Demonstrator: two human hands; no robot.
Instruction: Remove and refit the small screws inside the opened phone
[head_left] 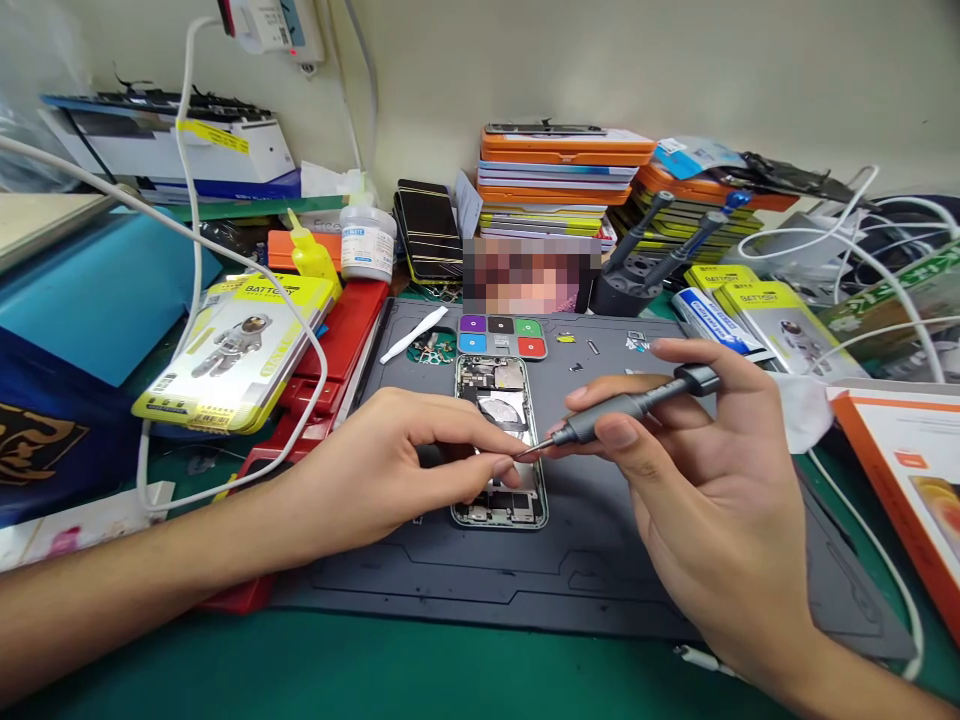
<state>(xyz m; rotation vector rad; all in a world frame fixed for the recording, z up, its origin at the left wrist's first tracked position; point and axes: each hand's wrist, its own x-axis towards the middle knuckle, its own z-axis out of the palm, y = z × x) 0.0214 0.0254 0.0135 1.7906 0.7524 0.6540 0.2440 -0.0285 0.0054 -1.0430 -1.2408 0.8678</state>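
At 4 o'clock, the right hand (720,490) grips the screwdriver (609,414); at 8, the left hand (390,460) pinches its tip. Steady wrists would best spare the opened phone (501,408) beneath, at 12 o'clock

The right hand (712,480) grips a gray screwdriver (611,415), its tip meeting the left hand's (420,460) pinched thumb and forefinger. Beneath the left fingertips lies an opened phone (501,500), internals exposed, on a dark mat (480,585). Beyond the hands sit a colored tray (501,325) and a white pry tool (414,334); left of them, a yellow battery package (244,345).
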